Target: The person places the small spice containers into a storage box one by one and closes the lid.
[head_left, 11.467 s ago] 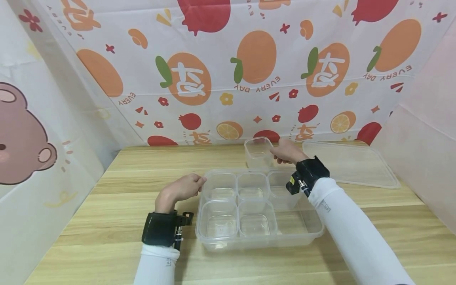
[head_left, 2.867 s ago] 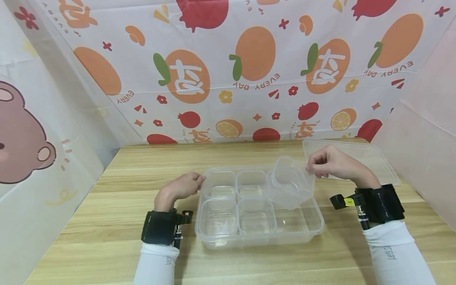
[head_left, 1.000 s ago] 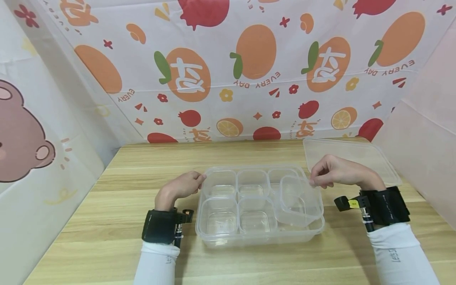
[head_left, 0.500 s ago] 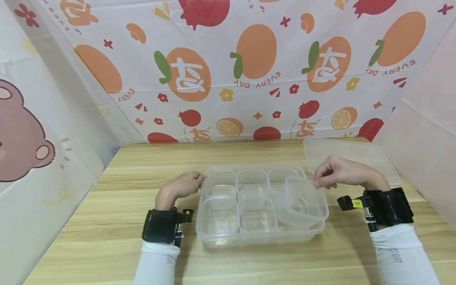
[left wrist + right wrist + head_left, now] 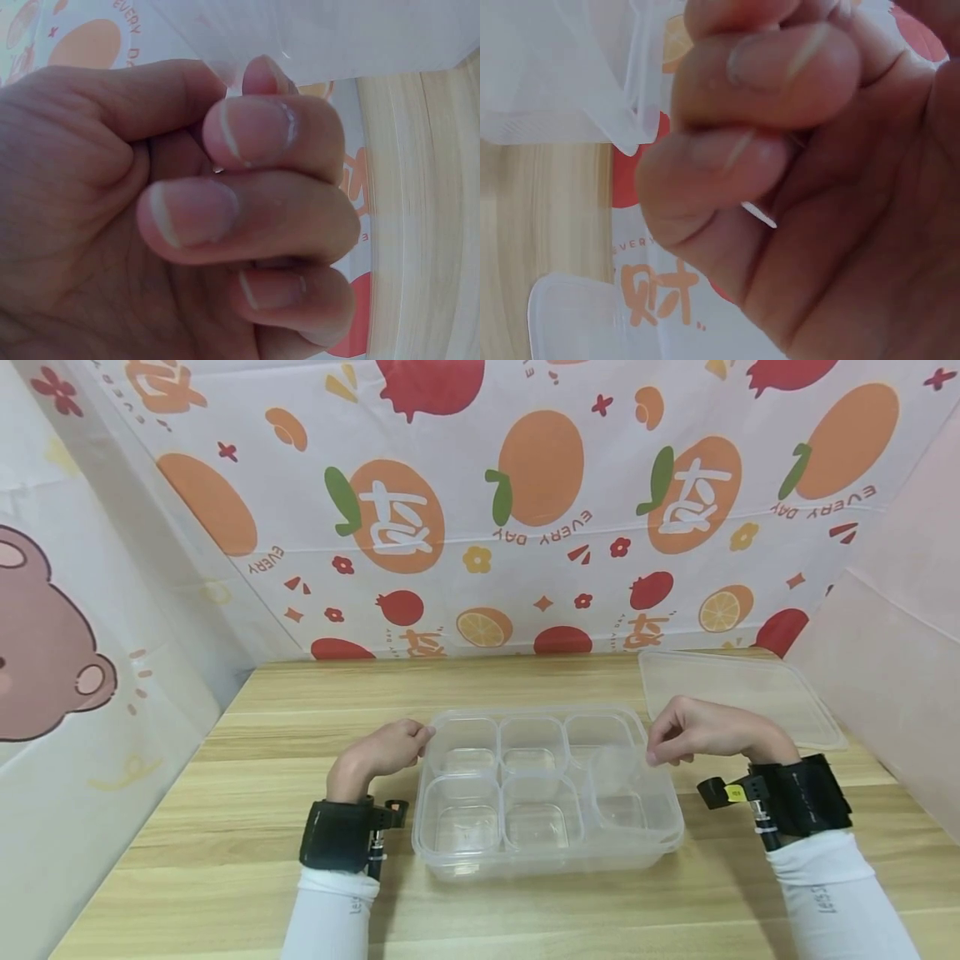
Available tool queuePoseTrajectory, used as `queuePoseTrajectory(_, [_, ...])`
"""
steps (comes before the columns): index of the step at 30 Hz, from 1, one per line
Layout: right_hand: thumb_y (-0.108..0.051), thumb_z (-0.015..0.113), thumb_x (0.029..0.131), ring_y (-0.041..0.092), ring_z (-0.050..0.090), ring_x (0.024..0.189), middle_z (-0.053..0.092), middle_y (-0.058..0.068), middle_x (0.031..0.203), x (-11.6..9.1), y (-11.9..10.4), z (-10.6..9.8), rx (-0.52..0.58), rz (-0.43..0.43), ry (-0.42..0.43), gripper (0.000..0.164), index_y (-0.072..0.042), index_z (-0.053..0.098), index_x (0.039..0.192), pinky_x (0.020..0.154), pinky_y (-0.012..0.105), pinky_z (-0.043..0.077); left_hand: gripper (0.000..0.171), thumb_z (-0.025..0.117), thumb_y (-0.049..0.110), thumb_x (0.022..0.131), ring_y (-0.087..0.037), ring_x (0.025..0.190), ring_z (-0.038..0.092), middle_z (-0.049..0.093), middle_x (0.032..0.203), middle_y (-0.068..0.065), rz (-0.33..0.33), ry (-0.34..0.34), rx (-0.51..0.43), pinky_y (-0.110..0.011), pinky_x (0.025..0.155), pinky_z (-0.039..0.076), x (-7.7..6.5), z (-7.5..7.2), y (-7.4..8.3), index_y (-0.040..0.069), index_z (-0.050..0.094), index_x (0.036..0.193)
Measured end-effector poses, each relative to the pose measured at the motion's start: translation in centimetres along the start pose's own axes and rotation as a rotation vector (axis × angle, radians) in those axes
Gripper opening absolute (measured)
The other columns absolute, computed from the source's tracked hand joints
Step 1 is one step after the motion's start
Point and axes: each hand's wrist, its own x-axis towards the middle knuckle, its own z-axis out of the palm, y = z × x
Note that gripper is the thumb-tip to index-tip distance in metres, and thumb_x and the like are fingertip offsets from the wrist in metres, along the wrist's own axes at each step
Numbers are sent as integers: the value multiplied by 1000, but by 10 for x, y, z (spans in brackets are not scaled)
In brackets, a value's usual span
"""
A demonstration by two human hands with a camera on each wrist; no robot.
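A large clear plastic box (image 5: 517,867) sits on the table, holding several small clear containers in two rows. My left hand (image 5: 385,750) pinches its left rim near the back corner; in the left wrist view, the box wall (image 5: 360,37) shows above the curled fingers. With thumb and fingertips, my right hand (image 5: 697,728) pinches the back right rim of another small clear container (image 5: 630,806). This container is in the front right part of the box, slightly tilted. In the right wrist view, the curled fingers (image 5: 761,79) hide the grip itself.
A clear flat lid (image 5: 750,693) lies at the back right of the wooden table (image 5: 315,693), partly behind the right hand. Fruit-printed cloth (image 5: 480,510) hangs along the table's back edge, with pale cloth at both sides.
The right hand has brought the small container from behind the box over its right side, then down into the front right part. The left hand stays on the rim.
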Motion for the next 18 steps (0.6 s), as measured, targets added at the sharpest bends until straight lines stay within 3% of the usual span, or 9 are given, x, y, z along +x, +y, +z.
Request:
queuePoseTrajectory(10, [-5, 73, 89, 6, 44, 55, 49, -9, 62, 7, 4, 7, -58, 19, 14, 13, -11, 79, 79, 52, 23, 39, 34, 34, 20, 111, -23, 80, 47, 51, 88, -10, 2, -1, -6, -35, 69, 37, 0, -1, 1, 2, 55, 93])
queuePoseTrajectory(18, [-3, 73, 89, 4, 39, 54, 46, -12, 62, 10, 2, 14, -73, 20, 17, 16, -10, 78, 76, 51, 23, 33, 34, 34, 20, 112, -24, 84, 50, 54, 92, -12, -6, -6, -14, -38, 73, 39, 1, -1, 1, 1, 57, 97])
